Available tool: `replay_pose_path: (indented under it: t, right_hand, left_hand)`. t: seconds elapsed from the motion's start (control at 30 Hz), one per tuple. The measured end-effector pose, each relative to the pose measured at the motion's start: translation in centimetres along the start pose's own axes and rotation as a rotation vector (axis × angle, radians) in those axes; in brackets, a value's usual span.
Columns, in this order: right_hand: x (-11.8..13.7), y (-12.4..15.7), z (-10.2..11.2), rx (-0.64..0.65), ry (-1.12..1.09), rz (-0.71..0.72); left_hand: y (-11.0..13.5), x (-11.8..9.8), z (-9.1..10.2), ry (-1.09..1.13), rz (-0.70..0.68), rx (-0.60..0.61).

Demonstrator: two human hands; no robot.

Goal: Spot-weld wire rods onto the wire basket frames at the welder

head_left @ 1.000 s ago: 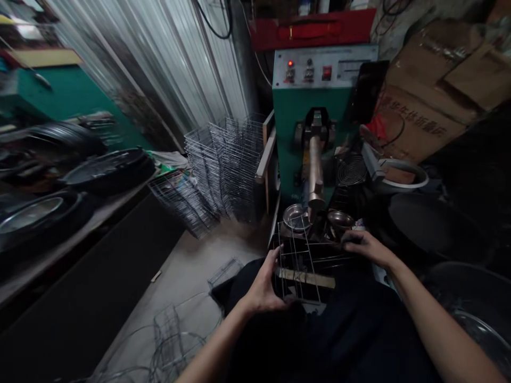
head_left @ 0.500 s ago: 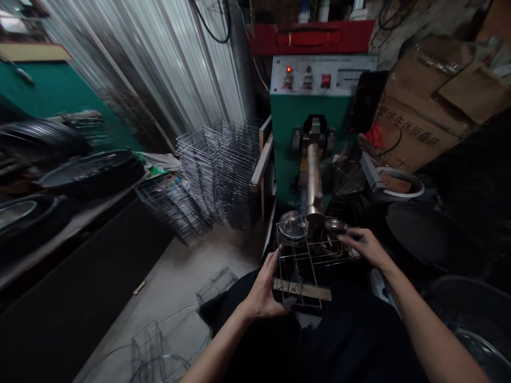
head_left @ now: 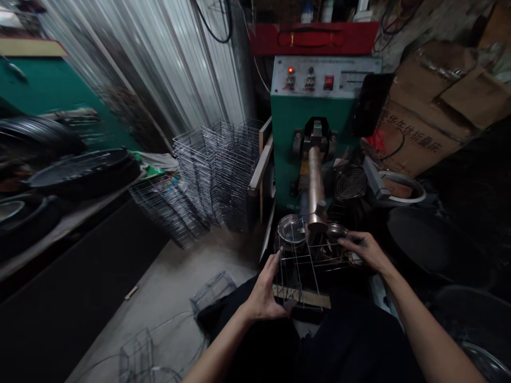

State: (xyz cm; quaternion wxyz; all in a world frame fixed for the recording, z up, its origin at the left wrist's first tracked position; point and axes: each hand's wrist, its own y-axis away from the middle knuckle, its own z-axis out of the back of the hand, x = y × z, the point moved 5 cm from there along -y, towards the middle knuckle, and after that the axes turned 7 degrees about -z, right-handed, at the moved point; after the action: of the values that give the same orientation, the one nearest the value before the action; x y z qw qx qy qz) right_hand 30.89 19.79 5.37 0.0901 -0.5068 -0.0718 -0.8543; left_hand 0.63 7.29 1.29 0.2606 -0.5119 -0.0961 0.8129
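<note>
My left hand (head_left: 265, 292) is closed on the left side of a wire rack (head_left: 299, 266), an open grid of thin metal rods. The rack stands tilted over my lap, just below the thick metal arm (head_left: 315, 186) of a green machine (head_left: 287, 143). My right hand (head_left: 369, 252) is pinched at the right rim of a small round metal dish (head_left: 336, 230). What lies between those fingertips is too dark to make out. A larger shiny round dish (head_left: 291, 230) sits left of the arm's end, partly behind the rack's wires.
Tall stacks of wire racks (head_left: 219, 175) stand left of the machine. More wire pieces (head_left: 138, 354) lie on the floor (head_left: 167, 298). A cardboard box (head_left: 423, 127) leans at the right, above a round pan (head_left: 417, 194). Dark round pans (head_left: 80, 173) line a bench at left.
The view has shifted slightly. My right fingers have moved a little at the small dish, which now looks flatter. My left hand keeps its hold on the rack.
</note>
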Motion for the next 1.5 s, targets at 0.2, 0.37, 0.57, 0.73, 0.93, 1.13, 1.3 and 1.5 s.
replay_pose_path:
  t: [0.2,0.37,0.57,0.73,0.93,1.13,1.3,1.5]
  right_hand:
    - [0.3,-0.3,0.0,-0.008,-0.006,-0.007]
    - [0.1,-0.4,-0.1,-0.001,0.000,-0.018]
    - [-0.1,-0.6,0.4,-0.029,0.009,-0.020]
    - [0.1,0.1,0.7,-0.101,0.019,0.022]
    - [-1.1,4.3,0.0,-0.349,0.198,0.216]
    - [-1.0,4.1,-0.3,-0.304,0.058,0.168]
    - [0.8,2.5,-0.9,-0.298,0.112,0.229]
    - [1.2,1.3,-1.7,-0.303,0.158,0.287]
  left_hand:
    - [-0.3,0.5,0.0,0.017,-0.009,-0.009]
    - [-0.8,0.5,0.0,0.048,-0.003,-0.012]
    - [-1.1,0.9,0.1,0.067,-0.035,0.009]
    - [-0.9,1.6,-0.4,0.101,-0.016,-0.010]
    - [-1.2,0.2,-0.6,0.227,0.016,-0.075]
    - [-1.0,-0.5,-0.3,0.218,0.055,-0.101]
    - [-0.7,0.9,-0.4,0.218,0.080,-0.125]
    - [-1.1,2.1,0.0,0.229,0.008,-0.133]
